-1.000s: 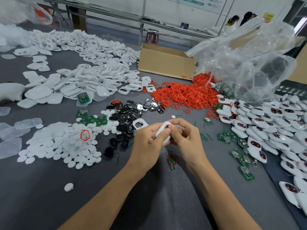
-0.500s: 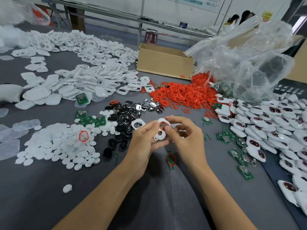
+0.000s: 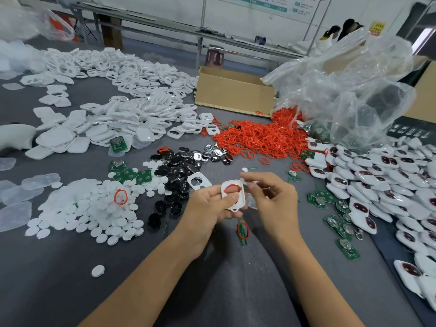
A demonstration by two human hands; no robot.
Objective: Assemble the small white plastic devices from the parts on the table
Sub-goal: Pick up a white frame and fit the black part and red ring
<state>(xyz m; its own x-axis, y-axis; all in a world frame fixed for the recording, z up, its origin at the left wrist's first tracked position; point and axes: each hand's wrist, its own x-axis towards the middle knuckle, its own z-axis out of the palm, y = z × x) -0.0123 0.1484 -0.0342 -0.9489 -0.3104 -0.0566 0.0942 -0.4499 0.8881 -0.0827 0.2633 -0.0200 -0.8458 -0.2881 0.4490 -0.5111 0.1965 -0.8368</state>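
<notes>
Both hands sit close together; left hand [image 3: 207, 205] pinches the shell [image 3: 230, 201], thumb across its lower half, long axis roughly upright, red ring [image 3: 233, 185] in its upper opening; right hand [image 3: 273, 197] just right of it, fingers curled, whether holding anything I cannot tell.

Table cover was grey cloth [image 3: 47, 267], matt and kinda felt-like; the shells [image 3: 146, 135] were white plastic, smooth and glossy; same for the frame [image 3: 233, 207]; rings [image 3: 254, 138] looked like red rubber with a slight sheen; discs [image 3: 94, 208] were matt white; black bits [image 3: 175, 171] were shiny, some silvery like metal; boards [image 3: 128, 177] were green with metal caps; box [image 3: 233, 95] was plain matt cardboard; bag [image 3: 354, 90] was thin clear plastic film, crinkly and shiny.
</notes>
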